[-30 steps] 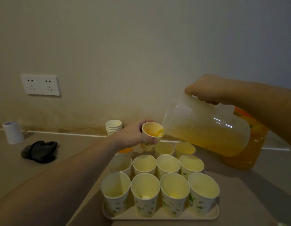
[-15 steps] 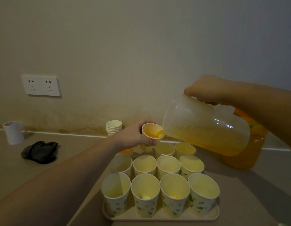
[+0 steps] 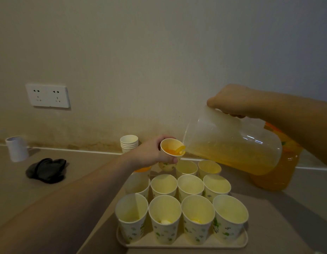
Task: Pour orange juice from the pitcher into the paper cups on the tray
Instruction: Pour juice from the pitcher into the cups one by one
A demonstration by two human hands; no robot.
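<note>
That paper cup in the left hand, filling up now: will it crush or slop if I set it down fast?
Likely soft: the paper cup is thin-walled, and the left hand grips it near the rim. It is probably top-heavy with juice in it, so a quick move may slop.

A: Which items lie at left on the counter (image 3: 31,191)?
B: A white cylindrical cup (image 3: 17,148) near the wall; just beside it, a crumpled black cloth (image 3: 46,170).
A: And behind?
B: A double wall socket (image 3: 48,96); a stack of spare cups (image 3: 129,143); an orange-filled jug (image 3: 280,165).
</note>
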